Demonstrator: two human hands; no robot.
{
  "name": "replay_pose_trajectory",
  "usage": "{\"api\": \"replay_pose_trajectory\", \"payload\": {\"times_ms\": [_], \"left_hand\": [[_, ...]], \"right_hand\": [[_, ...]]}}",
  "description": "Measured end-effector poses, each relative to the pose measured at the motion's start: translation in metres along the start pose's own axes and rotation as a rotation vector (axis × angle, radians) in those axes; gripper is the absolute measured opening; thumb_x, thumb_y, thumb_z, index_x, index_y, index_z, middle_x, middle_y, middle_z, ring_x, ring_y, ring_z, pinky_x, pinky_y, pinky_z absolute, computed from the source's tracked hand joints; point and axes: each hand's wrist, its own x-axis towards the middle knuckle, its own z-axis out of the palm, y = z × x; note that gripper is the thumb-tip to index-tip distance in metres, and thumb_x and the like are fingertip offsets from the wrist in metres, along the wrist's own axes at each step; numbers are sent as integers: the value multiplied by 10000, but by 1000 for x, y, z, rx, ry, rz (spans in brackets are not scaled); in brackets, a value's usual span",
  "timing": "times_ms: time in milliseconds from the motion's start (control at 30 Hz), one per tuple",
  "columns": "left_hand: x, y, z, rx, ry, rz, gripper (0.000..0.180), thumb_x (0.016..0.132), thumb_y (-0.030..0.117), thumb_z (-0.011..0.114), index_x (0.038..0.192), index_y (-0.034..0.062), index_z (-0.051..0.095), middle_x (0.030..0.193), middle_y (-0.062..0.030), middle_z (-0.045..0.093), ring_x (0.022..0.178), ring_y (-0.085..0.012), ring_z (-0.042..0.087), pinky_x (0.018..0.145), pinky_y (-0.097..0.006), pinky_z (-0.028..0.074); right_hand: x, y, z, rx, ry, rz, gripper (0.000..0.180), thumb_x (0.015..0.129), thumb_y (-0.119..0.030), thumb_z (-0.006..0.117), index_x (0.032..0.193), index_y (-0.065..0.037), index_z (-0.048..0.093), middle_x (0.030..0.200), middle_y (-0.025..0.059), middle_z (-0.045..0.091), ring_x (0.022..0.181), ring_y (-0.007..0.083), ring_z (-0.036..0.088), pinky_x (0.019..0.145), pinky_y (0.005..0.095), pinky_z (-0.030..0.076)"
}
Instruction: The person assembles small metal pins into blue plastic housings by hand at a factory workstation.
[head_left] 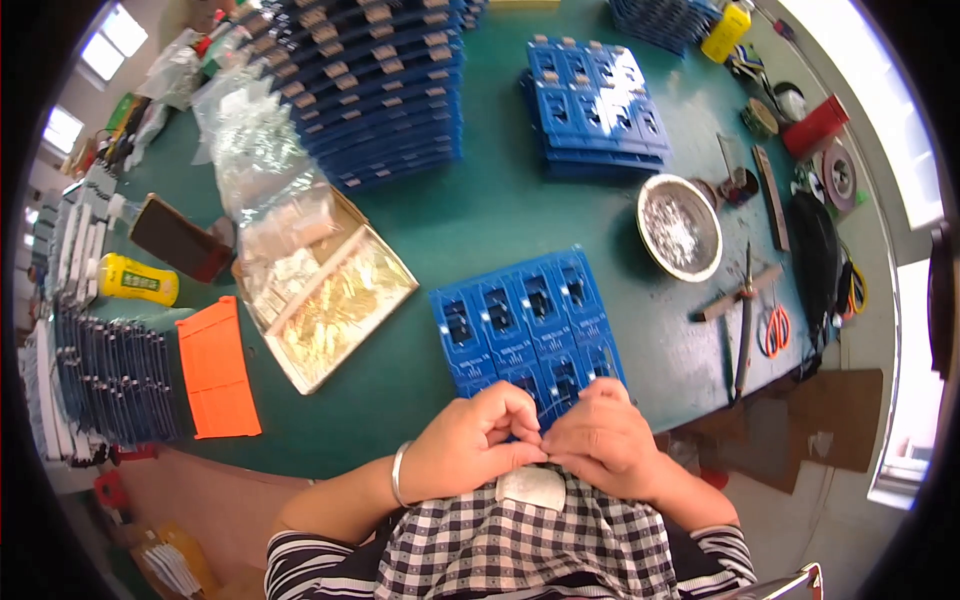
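My left hand [470, 442] and my right hand [606, 440] meet at the table's near edge, fingertips pinched together. Whatever lies between the fingers is too small to make out. Just beyond them, partly hidden by my fingers, lies a blue circuit-board panel [513, 343] with two rows of dark rectangular cutouts. Left of the panel, a shallow box [402, 283] holds many small gold-coloured metal pieces [345, 300] and some paler pieces behind a divider. Below my hands a white patch [531, 487] shows on the checked apron [460, 540].
Tall stacks of blue panels [400, 130] stand at the back; a shorter stack [595, 105] is right of them. A metal bowl [680, 228], a soldering-iron-like tool [744, 320] and orange-handled scissors [776, 330] sit right. An orange tray [219, 368], yellow bottle [138, 279] and phone [178, 238] lie left.
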Motion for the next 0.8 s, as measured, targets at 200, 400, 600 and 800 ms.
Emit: {"api": "replay_pose_trajectory", "payload": {"times_ms": [200,400,600,800], "left_hand": [[7,3,5,178,19,-24,219,812,-69,669,952,29,532,863,-58,611,757,-100,609,677,-237,518],[6,9,-10,415,372,143,134,754,29,722,827,50,612,774,-63,628,653,-172,581,572,-274,443],[2,7,-13,561,343,238,115,775,20,707,841,43,616,766,-35,615,600,-105,520,525,-234,390],[-2,4,-18,496,396,209,114,778,28,706,854,42,622,762,-36,609,573,-86,499,503,-220,372]], "right_hand": [[-9,7,-2,169,-6,109,176,734,-39,694,883,-106,628,941,15,649,879,193,611,784,327,396],[-23,21,-13,390,420,597,77,836,38,567,848,-29,531,927,114,653,873,170,622,761,298,485],[-13,25,-20,165,116,494,56,903,13,529,937,-20,500,933,104,601,873,147,567,807,275,446],[-10,24,-17,471,168,650,47,950,-21,500,991,2,500,968,106,615,906,129,582,828,261,467]]}}
